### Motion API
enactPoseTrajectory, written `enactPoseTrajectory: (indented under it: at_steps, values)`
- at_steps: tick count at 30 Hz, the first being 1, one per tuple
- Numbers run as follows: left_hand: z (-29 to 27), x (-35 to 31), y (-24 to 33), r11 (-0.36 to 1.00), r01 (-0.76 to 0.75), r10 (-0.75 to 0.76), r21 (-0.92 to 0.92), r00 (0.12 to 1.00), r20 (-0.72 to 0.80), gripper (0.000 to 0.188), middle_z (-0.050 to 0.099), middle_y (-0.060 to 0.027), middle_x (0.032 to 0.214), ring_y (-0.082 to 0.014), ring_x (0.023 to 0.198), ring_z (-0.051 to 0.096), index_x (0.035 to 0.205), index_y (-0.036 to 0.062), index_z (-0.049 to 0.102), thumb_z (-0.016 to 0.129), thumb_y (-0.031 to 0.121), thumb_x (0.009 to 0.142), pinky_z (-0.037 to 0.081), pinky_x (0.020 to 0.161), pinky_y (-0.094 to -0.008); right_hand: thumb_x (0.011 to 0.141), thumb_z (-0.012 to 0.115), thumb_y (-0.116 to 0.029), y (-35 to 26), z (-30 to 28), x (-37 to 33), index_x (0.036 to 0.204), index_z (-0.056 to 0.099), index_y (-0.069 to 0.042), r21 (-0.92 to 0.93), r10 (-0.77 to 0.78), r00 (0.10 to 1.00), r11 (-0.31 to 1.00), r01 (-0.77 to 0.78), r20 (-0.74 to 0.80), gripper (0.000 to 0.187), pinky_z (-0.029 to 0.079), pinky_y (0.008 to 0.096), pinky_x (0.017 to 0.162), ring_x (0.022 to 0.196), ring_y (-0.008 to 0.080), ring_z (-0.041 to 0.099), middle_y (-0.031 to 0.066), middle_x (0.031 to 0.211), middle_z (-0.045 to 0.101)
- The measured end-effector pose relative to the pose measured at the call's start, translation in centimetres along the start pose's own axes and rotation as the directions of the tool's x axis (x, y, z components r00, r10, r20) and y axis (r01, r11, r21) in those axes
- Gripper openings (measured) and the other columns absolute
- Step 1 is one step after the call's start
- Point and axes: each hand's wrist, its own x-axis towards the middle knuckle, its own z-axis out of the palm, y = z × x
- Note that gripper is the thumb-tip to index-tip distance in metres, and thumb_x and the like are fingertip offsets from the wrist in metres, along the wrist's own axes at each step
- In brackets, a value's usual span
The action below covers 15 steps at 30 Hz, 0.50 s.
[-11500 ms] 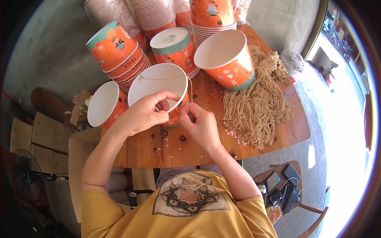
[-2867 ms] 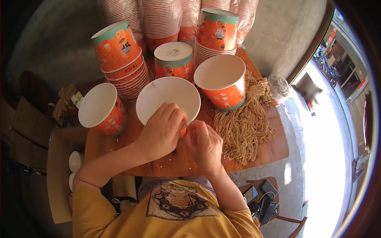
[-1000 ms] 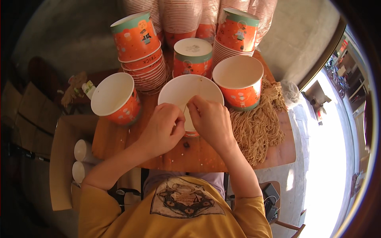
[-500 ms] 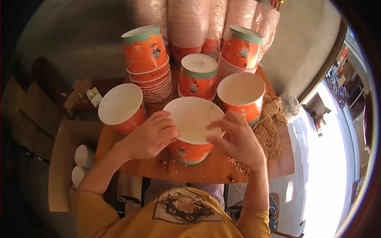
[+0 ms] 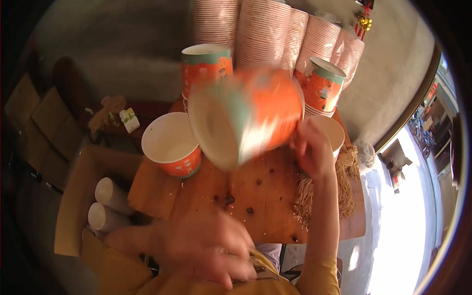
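An orange paper bucket [image 5: 275, 110] with a green band hangs tipped on its side above the table, blurred by motion. Its pale recessed base faces left and toward me. My right hand [image 5: 313, 147] grips it at its right end; some of the fingers are hidden. Low in front of my chest, my left hand [image 5: 211, 248] is apart from the bucket and smeared, so its fingers are unclear. Left of the raised bucket, another paper bucket [image 5: 169, 137] stands mouth up. A third upright bucket [image 5: 330, 130] is partly covered by my right hand.
Inverted bucket stacks stand at the back left [image 5: 206, 64] and back right [image 5: 324, 83], before tall wrapped stacks [image 5: 263, 34]. Tan stringy bundles [image 5: 346, 191] lie at the right. Small crumbs dot the wooden table [image 5: 236, 182]. A cardboard box [image 5: 71, 221] holds white cylinders [image 5: 115, 196].
The bucket that stood upright between my hands is now lifted and tipped over in my right hand. My left hand has let go and moved down toward my chest. The view has shifted.
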Motion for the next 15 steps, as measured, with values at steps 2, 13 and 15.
enactPoseTrajectory:
  at_steps: [2, 13, 15]
  values:
    - [2.2, 1.1, 2.8, 0.981, -0.033, 0.031, -0.193, 0.999, -0.011, 0.015, 0.064, -0.0076, 0.099, -0.0259, 0.089, 0.063, 0.099, 0.0074, 0.069, 0.062, 0.02, 0.095, 0.053, 0.073, -0.0366, 0.101, 0.056, -0.023, 0.4, 2.4, 5.0, 0.088, 0.053, -0.008, 0.374, -0.073, 0.987, 0.927, 0.015, 0.141, 0.02, 0.042, 0.0269, 0.064, 0.058, 0.0092, 0.049, -0.0002, 0.068, 0.056]
    - [-1.4, -6.1, 2.4, 0.905, 0.215, -0.19, 0.367, 0.976, -0.104, 0.012, 0.063, -0.0095, 0.096, -0.0255, 0.088, 0.063, 0.092, 0.0098, 0.067, 0.064, 0.021, 0.088, 0.051, 0.072, -0.0365, 0.097, 0.062, -0.023, 8.4, 9.1, 18.4, 0.085, 0.062, -0.01, 0.47, 0.282, 0.959, 0.841, -0.267, 0.04, 0.018, 0.058, 0.0291, 0.071, 0.06, 0.0102, 0.06, -0.002, 0.071, 0.063]
    - [-6.1, -8.1, 0.9, 0.532, 0.425, -0.456, 0.733, 0.873, -0.175, 0.019, 0.061, -0.0158, 0.103, -0.0277, 0.095, 0.062, 0.1, 0.0052, 0.064, 0.061, 0.01, 0.082, 0.052, 0.081, -0.0395, 0.096, 0.063, -0.021, 8.8, 9.5, 18.5, 0.085, 0.06, -0.011, 0.504, 0.275, 0.96, 0.824, -0.261, 0.047, 0.015, 0.057, 0.0297, 0.069, 0.057, 0.0096, 0.057, -0.0029, 0.067, 0.06]
